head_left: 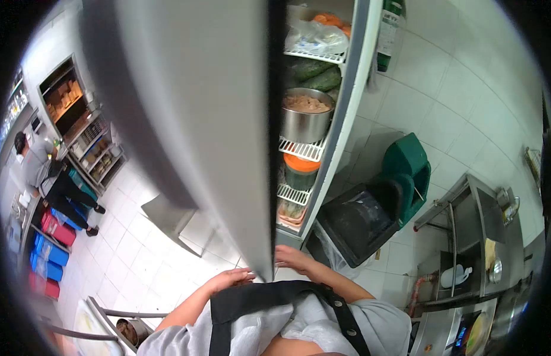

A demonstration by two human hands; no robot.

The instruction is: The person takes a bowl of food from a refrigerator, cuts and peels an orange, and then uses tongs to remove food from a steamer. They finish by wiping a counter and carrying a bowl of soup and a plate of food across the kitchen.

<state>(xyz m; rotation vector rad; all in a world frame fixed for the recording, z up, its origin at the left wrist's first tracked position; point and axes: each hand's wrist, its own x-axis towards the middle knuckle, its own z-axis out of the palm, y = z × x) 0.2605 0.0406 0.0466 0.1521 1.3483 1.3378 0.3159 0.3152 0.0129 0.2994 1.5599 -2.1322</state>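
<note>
A large grey fridge door (198,107) stands ajar in front of me, its edge pointing at my chest. My left hand (234,277) is on the near left side of the door, its fingers partly hidden. Right of the door edge, my right hand (292,258) reaches toward the door, fingertips hidden behind it. Inside the fridge, white wire shelves (304,149) hold a steel pot (308,118) of pale food, green vegetables (323,80), an orange-lidded container (301,171) and a plastic bag (317,38).
Another person (47,172) stands at a counter at the far left, near blue bins (50,249). A black bin (361,222) and a green bin (412,172) stand right of the fridge. Steel sinks (486,219) lie farther right; a metal pot (133,332) is low left.
</note>
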